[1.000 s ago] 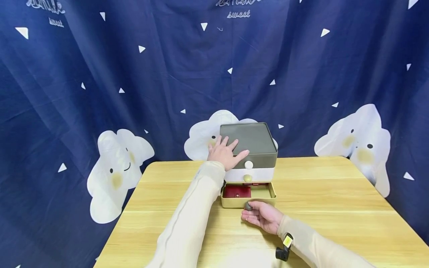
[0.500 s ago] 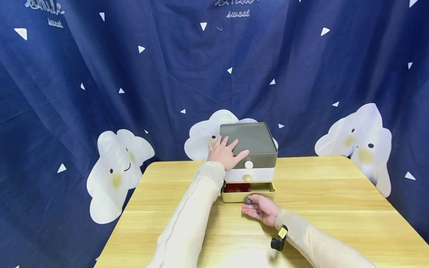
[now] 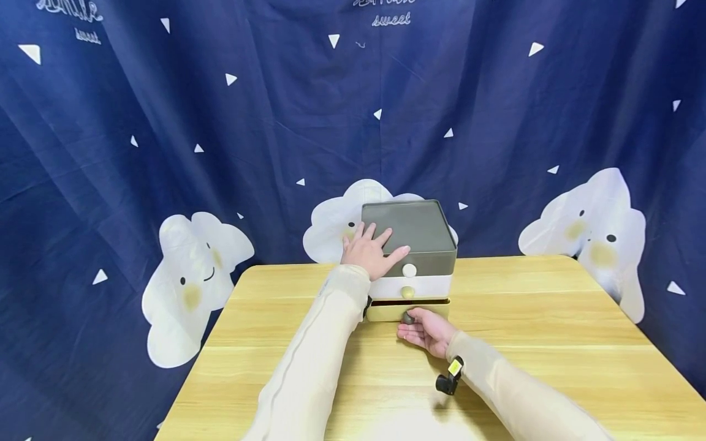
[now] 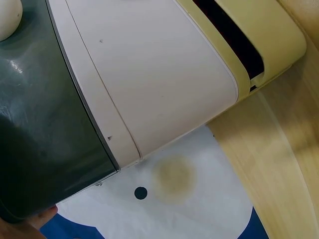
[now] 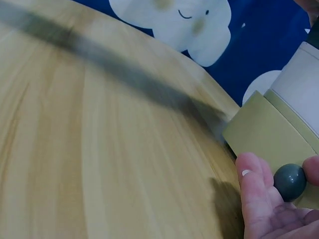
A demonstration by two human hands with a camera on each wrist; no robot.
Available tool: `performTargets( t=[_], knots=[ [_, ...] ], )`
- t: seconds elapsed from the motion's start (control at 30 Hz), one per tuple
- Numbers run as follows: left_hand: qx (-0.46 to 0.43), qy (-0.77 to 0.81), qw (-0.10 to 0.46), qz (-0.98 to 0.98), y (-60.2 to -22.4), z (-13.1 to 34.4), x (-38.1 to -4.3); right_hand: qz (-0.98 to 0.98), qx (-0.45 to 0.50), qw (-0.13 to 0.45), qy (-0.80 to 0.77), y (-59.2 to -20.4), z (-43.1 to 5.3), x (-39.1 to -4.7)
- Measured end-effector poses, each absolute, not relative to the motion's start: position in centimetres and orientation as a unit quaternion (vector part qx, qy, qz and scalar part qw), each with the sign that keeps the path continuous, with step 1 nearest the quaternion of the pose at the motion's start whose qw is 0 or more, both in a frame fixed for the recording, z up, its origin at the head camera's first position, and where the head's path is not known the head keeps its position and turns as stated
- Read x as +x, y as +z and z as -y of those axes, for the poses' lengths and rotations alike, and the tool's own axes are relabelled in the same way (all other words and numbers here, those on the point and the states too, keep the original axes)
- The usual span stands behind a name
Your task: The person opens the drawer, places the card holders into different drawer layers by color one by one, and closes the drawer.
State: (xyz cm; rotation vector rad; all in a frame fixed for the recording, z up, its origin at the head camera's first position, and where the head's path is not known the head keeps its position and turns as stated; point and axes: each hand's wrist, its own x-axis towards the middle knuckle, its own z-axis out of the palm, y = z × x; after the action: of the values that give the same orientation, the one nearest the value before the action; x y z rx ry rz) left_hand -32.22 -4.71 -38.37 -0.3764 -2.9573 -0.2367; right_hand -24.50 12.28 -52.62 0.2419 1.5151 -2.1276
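A small drawer box stands on the wooden table, with a dark grey top (image 3: 410,225), a white middle drawer (image 3: 432,286) and a yellow bottom drawer (image 3: 383,313). My left hand (image 3: 368,254) rests with spread fingers on the grey top's front left corner. At the bottom drawer, my right hand (image 3: 427,332) pinches the round dark grey knob (image 5: 290,182) between thumb and fingers. That drawer sticks out slightly, and a narrow dark gap (image 4: 234,37) shows above its front. Its contents are hidden. Above sit a white knob (image 3: 409,270) and a yellow knob (image 3: 407,292).
The light wooden table (image 3: 529,318) reaches out on both sides of the box. Behind its far edge hangs a dark blue curtain (image 3: 276,122) with white clouds and triangles. A small black wrist camera (image 3: 448,381) is strapped to the right sleeve.
My right hand has moved away from me, sliding the yellow bottom drawer inward. The red item seen inside it earlier is now out of sight. My left hand has stayed put.
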Motion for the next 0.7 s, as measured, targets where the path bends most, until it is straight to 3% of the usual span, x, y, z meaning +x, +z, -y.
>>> performTargets(
  t=[0.7],
  knots=[
    [-0.126,-0.079,0.064,0.987,-38.2,4.7,-32.1,-0.559,0.094,0.238,-0.788,-53.6,-12.1,-25.8]
  ],
)
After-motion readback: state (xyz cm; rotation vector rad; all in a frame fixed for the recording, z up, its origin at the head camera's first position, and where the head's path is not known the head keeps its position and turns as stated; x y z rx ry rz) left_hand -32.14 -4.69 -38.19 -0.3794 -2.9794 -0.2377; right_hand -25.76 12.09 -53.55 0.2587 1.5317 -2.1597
